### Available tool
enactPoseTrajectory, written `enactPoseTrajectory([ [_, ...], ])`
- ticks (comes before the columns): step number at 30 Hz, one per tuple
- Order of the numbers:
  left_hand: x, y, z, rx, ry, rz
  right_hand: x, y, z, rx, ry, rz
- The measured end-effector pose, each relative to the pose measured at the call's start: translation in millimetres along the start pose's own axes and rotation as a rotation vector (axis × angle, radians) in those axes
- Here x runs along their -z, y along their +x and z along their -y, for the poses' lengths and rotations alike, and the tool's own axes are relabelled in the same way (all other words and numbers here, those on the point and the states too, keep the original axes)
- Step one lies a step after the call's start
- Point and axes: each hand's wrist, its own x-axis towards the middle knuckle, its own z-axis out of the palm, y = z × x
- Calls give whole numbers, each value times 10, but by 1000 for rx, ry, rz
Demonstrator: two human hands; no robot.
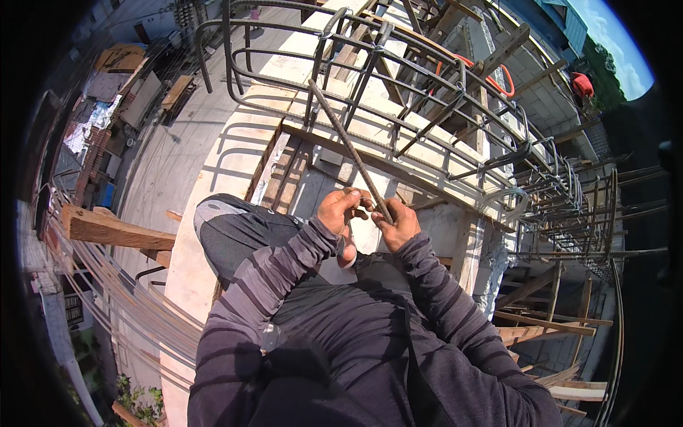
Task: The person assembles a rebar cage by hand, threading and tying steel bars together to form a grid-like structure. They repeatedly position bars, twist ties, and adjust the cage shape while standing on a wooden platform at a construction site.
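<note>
Seated high above a concrete street [160, 149], a worker in dark striped sleeves [260, 281] grips the lower end of a ribbed steel bar [346, 144] in the right hand [400, 226], thumb and fingers closed around it, while the left hand [336, 211] works just beside it, thumb and forefinger pinched on what appears to be a thin wire [366, 199]. The bar slants up and leftward from the lap, its top end overlapping the reinforcement cage [370, 60] in view; whether the two touch cannot be told. Held at one end only, the bar could tip or slide from a loosened grip and drop past the boards, or its tip could snag a stirrup; the fine wire could slip or prick the ungloved fingertips. The bar is straight, brown and rough, apparently rusted, against darker steel bent into rounded hooks and rectangular hoops. Smooth, pale formwork panels [235, 139] carry the cage's curved shadows, and at left a coarse-grained timber [117, 231] juts out above slender, bowed rods [135, 285].
</note>
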Motion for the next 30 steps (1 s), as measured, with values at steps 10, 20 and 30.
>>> enactPoseTrajectory([
  [10,152,162,62,-31,-5,-262,-343,35,-16,2,17,-159],
  [20,-147,86,-49,-641,665,74,-174,-125,209,115,321,-176],
  [30,-207,-27,-272,-149,1335,202,199,-127,158,118,148,-70],
])
